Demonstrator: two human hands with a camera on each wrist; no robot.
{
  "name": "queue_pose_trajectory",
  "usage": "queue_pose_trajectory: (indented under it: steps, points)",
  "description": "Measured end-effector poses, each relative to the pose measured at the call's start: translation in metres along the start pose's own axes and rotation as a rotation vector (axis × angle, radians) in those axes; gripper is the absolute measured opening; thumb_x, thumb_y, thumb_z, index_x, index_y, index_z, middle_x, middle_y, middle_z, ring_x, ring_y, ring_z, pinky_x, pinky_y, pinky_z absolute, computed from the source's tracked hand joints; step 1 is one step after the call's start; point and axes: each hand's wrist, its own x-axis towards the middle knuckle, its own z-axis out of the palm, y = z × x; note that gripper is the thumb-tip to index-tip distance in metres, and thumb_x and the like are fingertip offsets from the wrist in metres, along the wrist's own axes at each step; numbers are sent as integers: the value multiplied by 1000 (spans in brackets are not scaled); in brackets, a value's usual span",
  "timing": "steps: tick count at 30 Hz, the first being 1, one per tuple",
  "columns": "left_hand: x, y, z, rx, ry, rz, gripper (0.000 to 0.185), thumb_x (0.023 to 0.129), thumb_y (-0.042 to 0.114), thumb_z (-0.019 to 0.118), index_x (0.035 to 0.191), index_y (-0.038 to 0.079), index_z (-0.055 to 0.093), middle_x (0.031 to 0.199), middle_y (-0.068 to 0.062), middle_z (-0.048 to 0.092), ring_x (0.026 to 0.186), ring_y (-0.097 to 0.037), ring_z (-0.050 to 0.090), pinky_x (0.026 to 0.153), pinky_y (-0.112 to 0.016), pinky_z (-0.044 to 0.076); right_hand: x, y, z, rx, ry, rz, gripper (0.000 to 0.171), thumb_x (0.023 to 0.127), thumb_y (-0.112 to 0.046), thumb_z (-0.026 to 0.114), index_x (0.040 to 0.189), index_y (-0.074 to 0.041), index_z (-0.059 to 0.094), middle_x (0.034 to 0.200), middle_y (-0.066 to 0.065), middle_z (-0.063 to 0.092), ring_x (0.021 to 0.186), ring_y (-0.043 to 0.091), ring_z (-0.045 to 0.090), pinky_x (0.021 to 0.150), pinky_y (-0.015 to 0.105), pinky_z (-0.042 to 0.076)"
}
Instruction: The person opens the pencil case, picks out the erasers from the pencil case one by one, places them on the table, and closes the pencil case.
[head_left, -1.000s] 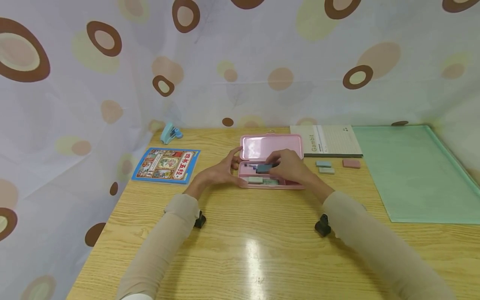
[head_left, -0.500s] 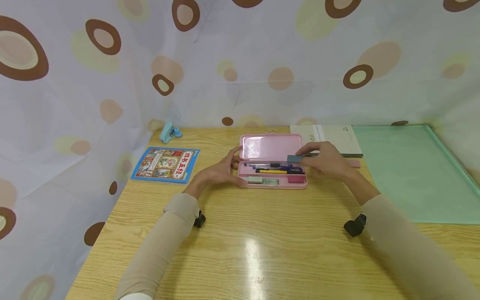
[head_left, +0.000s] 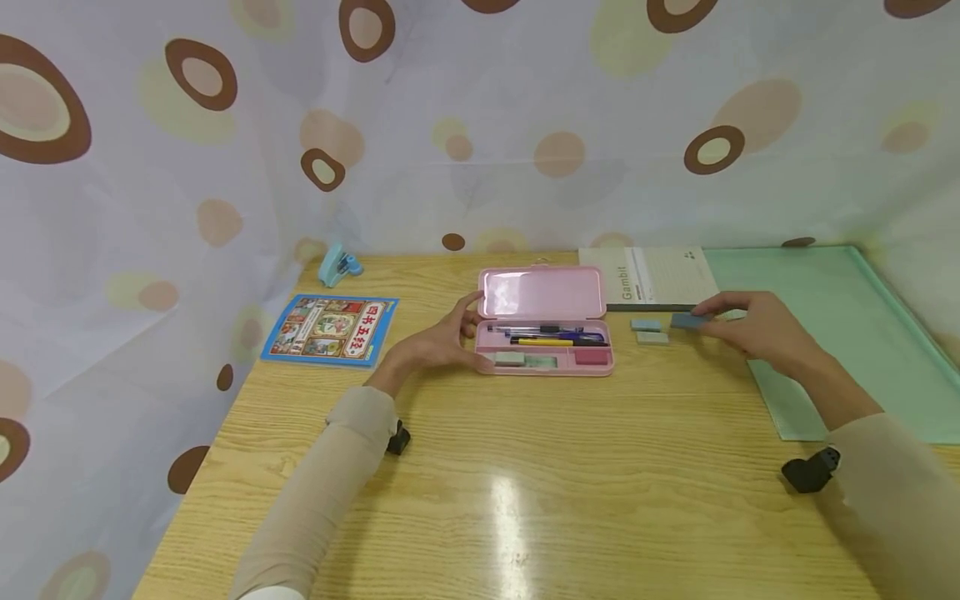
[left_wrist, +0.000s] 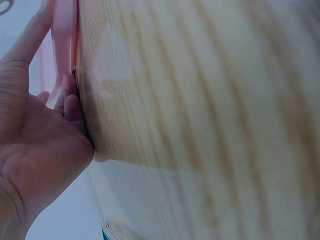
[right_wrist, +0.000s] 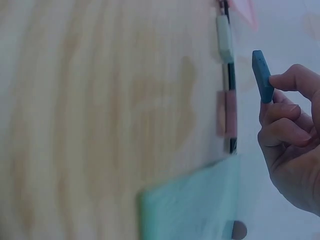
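Note:
In the head view, a pink pencil case [head_left: 542, 293] lies with its lid swung back. My left hand [head_left: 442, 337] holds its left end, thumb at the front corner and fingers at the back. Pens [head_left: 555, 340] fill the case's rear section; a pale eraser [head_left: 509, 358] and a red eraser [head_left: 591, 357] lie in front. To the right, my right hand [head_left: 761, 329] pinches a dark blue eraser [right_wrist: 262, 76] between thumb and fingers, above the table. A pink eraser [right_wrist: 230, 114] lies below it in the right wrist view, hidden by the hand in the head view.
A light blue eraser [head_left: 645, 325] and a pale green eraser [head_left: 652, 338] lie right of the case. Behind them is a notebook [head_left: 663, 275], with a green sheet-like folder [head_left: 847, 350] farther right. A picture booklet [head_left: 332, 331] and a light blue stapler-like object [head_left: 339, 266] lie left.
My right hand has lifted the dark blue eraser out of the pencil case and carried it right, past the loose erasers. The pens beneath now show. My left hand has stayed at the case.

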Motion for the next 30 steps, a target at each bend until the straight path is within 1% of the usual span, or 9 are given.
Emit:
queue_pose_trajectory:
  steps: [2,6,8,9,13,15,20,24,30]
  points:
    - [0,0,-1,1,4,0,120,83,20,90,167,27,4,140,-10,40,119,-24,35,102,-39,34,-3,9,-3,-6,-10,9,45,102,-36,68,133,-3,66,137,23,54,46,12,32,45,37,39]
    - [-1,-1,-2,5,3,1,119,83,20,89,167,26,4,141,-9,39,119,-23,35,104,-39,34,-6,18,-5,-44,-34,30,45,100,-31,69,136,-2,65,109,15,70,47,11,32,47,36,39]
    - [-1,-1,-2,7,3,0,119,83,20,89,167,27,4,142,-9,39,120,-23,35,104,-39,34,-7,19,-3,-64,-34,26,46,100,-28,70,135,0,64,95,11,70,49,11,32,49,34,39]
    - [-1,-1,-2,4,2,0,120,83,20,89,167,27,4,142,-9,39,119,-23,35,104,-39,34,-7,19,-1,-74,-31,18,45,99,-26,70,135,1,64,94,11,71,51,11,34,50,33,39]
    - [-2,0,-2,-6,2,1,120,82,20,90,167,28,5,141,-10,39,119,-24,35,103,-40,33,-7,20,2,-113,-20,-25,45,99,-26,70,134,2,65,119,23,67,64,11,44,57,31,41]
    - [-2,0,-1,-6,1,0,121,82,22,90,167,29,4,140,-10,39,119,-23,35,102,-40,33,-8,18,1,-120,-3,-35,42,100,-27,70,133,-1,67,130,23,65,67,11,46,58,32,42]
    - [-2,1,-1,-9,4,-14,121,82,23,91,167,30,4,138,-9,40,118,-22,36,102,-39,34,-7,8,0,-7,4,-40,39,101,-32,71,130,-6,69,123,12,71,54,14,38,50,36,41]
    - [-1,2,-1,-10,9,-12,121,82,22,91,167,30,4,138,-9,40,118,-23,36,103,-40,34,0,-4,5,113,-50,-63,44,100,-33,72,131,-3,66,113,3,71,50,17,38,48,41,39]
    - [-1,2,-1,0,3,-17,122,81,24,91,167,30,4,138,-9,40,118,-23,36,102,-40,34,16,-33,38,153,-130,-126,37,100,-26,73,129,-4,67,112,11,66,51,15,42,46,36,36]
